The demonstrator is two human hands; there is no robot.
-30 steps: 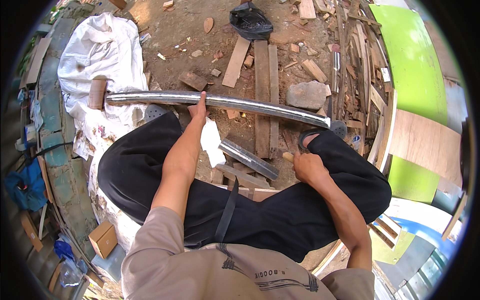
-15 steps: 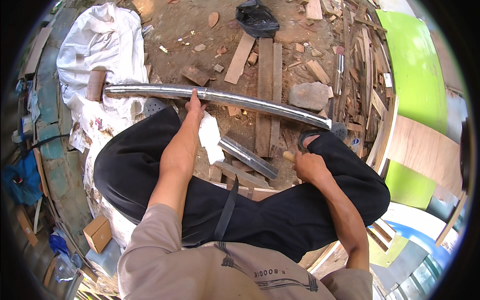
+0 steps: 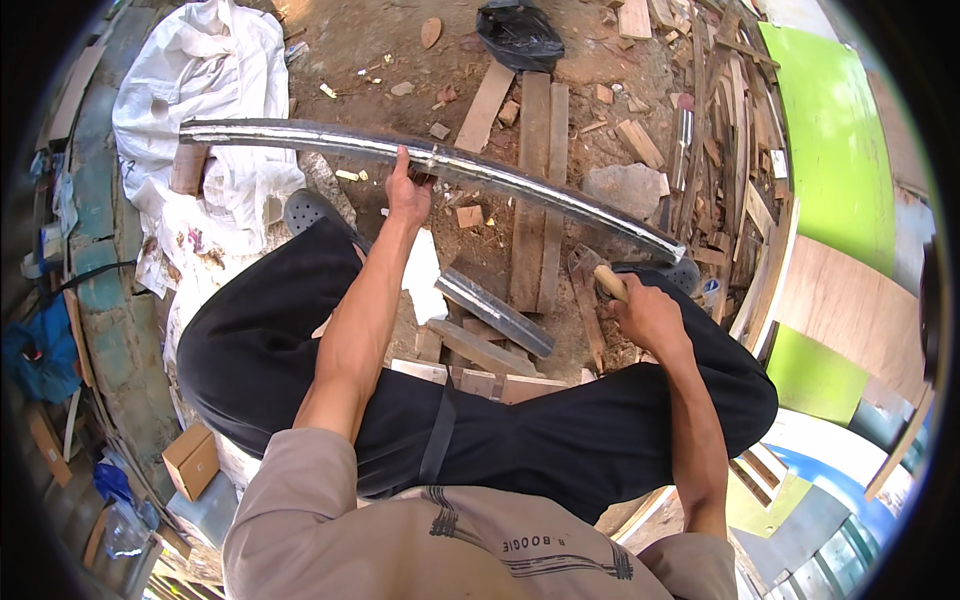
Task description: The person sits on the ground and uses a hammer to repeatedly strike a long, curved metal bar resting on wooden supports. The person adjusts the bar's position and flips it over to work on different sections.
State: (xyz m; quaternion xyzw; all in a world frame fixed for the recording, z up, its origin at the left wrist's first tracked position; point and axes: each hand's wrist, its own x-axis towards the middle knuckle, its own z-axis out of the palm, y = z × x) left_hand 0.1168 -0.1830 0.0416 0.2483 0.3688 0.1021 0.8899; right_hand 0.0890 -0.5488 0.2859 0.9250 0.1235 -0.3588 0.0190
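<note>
A long dark bar with a whitish stripe along its length lies across the space before me, its left end over a brown wooden block. My left hand is closed on it left of its middle, thumb on top and fingers beneath. In my right hand, closed beside my right knee, is a tool's light wooden handle. Next to the handle is a flat brown piece; I cannot tell whether the two are joined. Between my legs lies a shorter striped dark bar.
A white sack is spread at the far left. Two planks lie beneath the long bar, near a grey stone. Farther off rests a black plastic bag. Scrap wood and a green panel line the right side.
The long bar's left end has moved away from me and now overlaps the brown block. My left hand has moved away with it. My right hand has shifted right and slightly forward, showing more of the handle.
</note>
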